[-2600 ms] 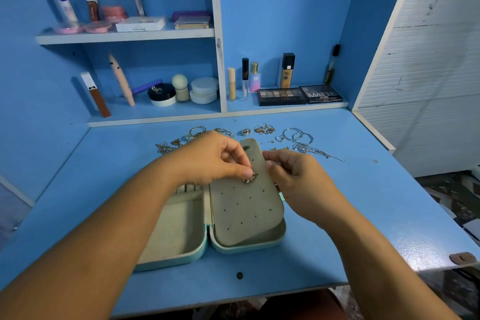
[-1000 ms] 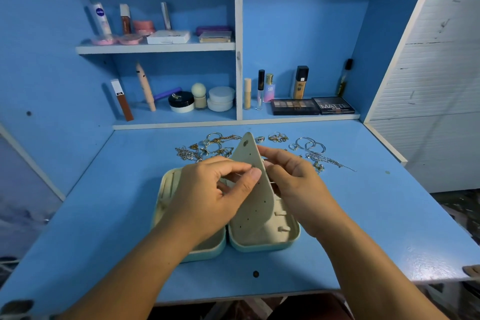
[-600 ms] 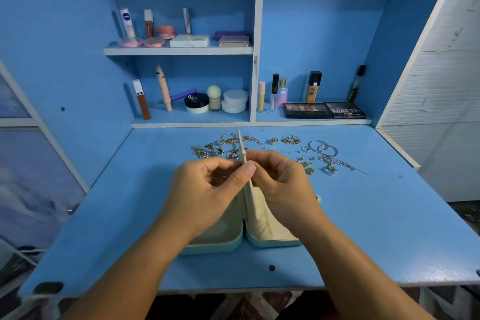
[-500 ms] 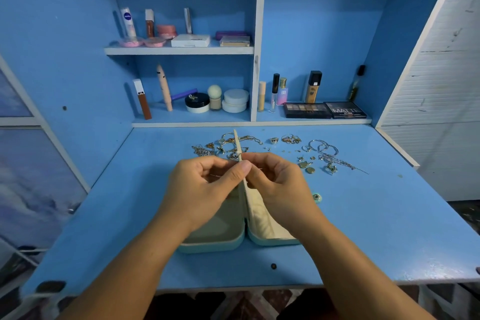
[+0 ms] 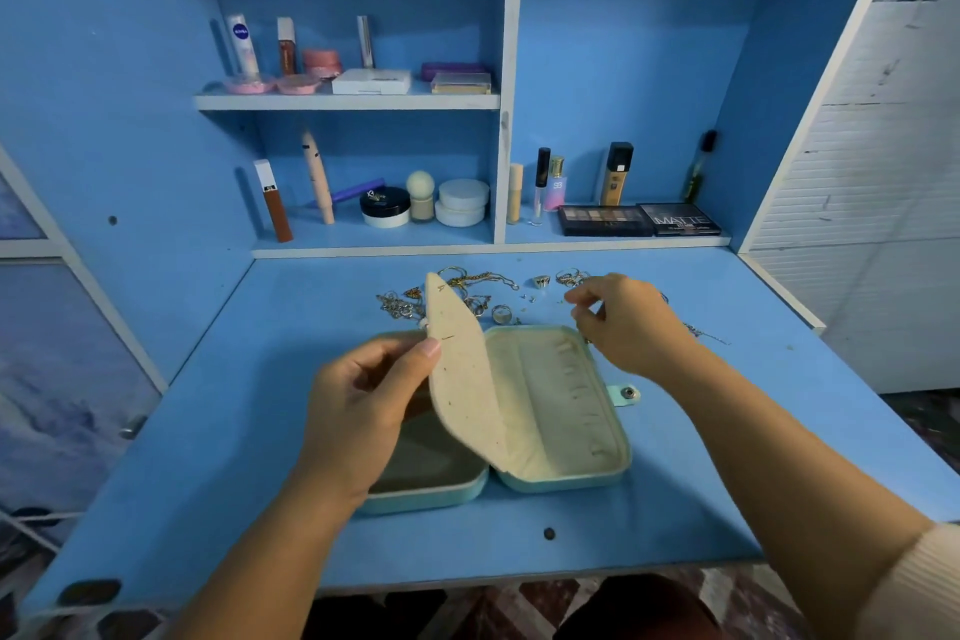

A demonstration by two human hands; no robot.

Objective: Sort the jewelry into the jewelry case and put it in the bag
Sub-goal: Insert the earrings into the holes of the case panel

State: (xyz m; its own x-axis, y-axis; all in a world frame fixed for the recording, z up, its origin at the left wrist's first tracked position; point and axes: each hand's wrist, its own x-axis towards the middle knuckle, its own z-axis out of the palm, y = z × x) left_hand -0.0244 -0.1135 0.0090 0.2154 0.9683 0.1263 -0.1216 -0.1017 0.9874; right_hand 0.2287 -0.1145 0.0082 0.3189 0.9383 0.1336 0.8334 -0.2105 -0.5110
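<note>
A mint-green jewelry case lies open on the blue desk, cream lining showing. Its cream perforated flap stands tilted upright along the hinge. My left hand pinches the flap's left edge between thumb and fingers. My right hand hovers past the case's far right corner, over the loose jewelry, its fingertips curled together; whether they hold anything is too small to tell. Rings, hoops and chains lie scattered behind the case. No bag is in view.
Cosmetics fill the shelves behind: eyeshadow palettes, bottles, jars and tubes. The desk ends in a front edge near me and a white-trimmed right edge. A snap tab sticks out from the case's right side.
My right hand let go of the flap and moved right and back over the loose jewelry. My left hand still holds the flap, now tilted leftward, exposing the right half of the case.
</note>
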